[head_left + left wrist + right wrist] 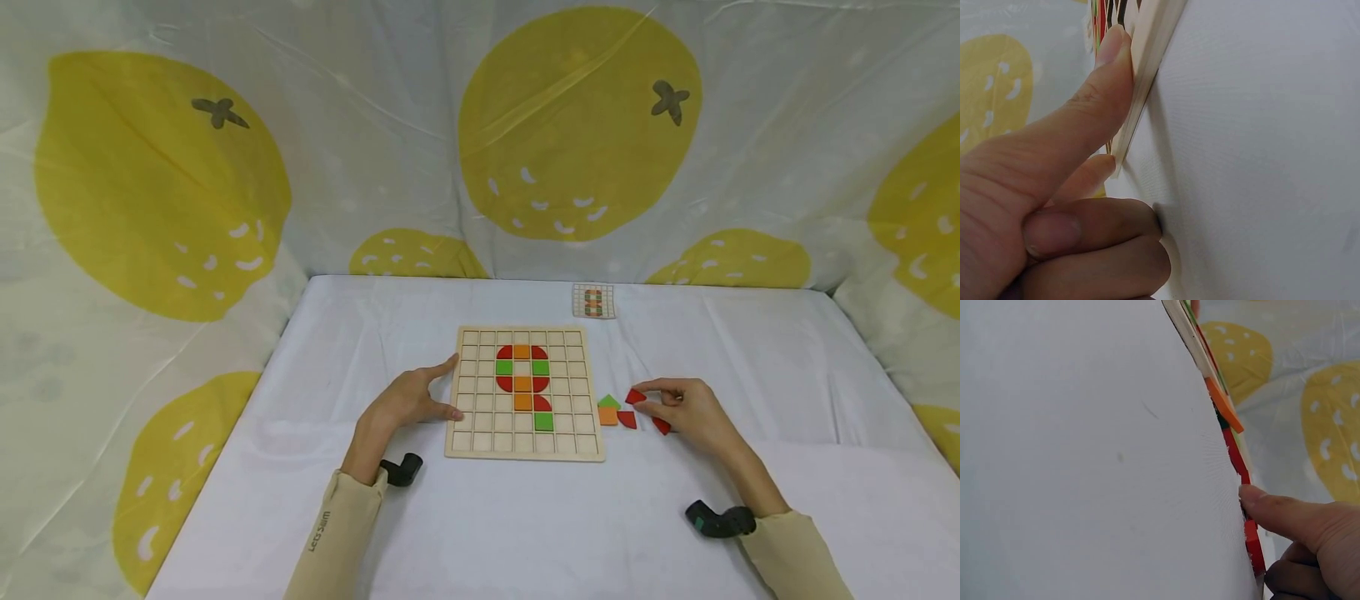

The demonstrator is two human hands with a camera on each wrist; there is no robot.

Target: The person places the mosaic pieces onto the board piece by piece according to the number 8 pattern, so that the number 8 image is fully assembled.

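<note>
A square wooden grid board (480,433) lies on the table, with red, orange and green pieces set in its cells. At its left edge is my left hand (408,397), thumb and index finger spread apart and touching the frame. The left wrist view shows the thumb (1094,94) against the board's edge (1147,56), the lower fingers curled beneath. My right hand (693,408) pinches a red quarter-round piece (636,396) between thumb and index finger, right of the board. Under that hand lies another red piece (661,426), partly covered.
Between the board and the right hand lie a green triangle (609,402), an orange square (607,416) and a red quarter-round (627,419). Behind the board is a small pattern card (593,302). A lemon-print cloth (375,167) hangs around the white table (525,525).
</note>
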